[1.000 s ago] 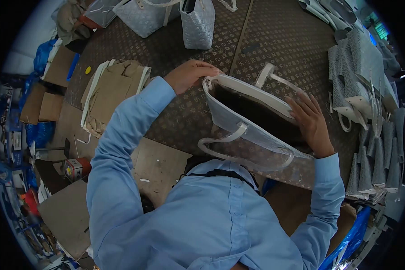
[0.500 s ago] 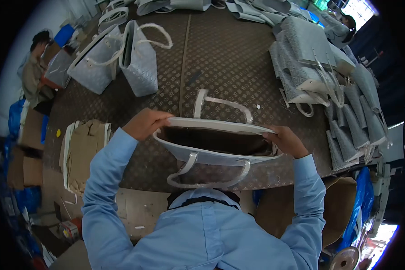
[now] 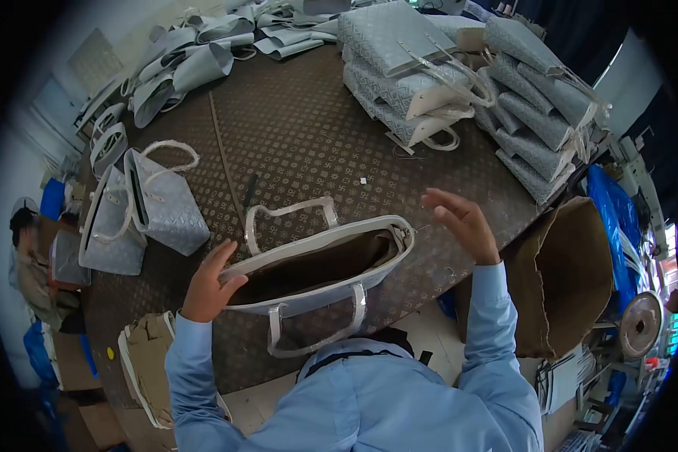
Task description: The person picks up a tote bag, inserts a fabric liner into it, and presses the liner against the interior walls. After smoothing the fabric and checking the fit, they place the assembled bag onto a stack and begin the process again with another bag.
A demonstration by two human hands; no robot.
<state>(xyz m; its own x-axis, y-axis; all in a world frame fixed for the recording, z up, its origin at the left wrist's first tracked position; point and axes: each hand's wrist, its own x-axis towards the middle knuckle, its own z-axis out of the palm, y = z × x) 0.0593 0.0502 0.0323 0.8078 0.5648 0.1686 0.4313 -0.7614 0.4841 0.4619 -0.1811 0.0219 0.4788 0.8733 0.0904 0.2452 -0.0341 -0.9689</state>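
Patterned table (image 3: 294,135): open bag (image 3: 316,273), stacked bags (image 3: 403,83), white scrap (image 3: 363,181).

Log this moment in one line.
left hand: open, at left end of bag | right hand: open, off bag | bag: upright, unzipped

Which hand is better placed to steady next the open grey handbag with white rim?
Probably the left hand: it is at one end of the open grey handbag with white rim, while the right hand hangs apart from the opposite end.

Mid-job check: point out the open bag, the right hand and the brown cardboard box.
Open bag (image 3: 320,269), head view: dark lining inside its mouth.
Right hand (image 3: 468,230), head view: middle of the hand.
Brown cardboard box (image 3: 576,275), head view: inner wall.
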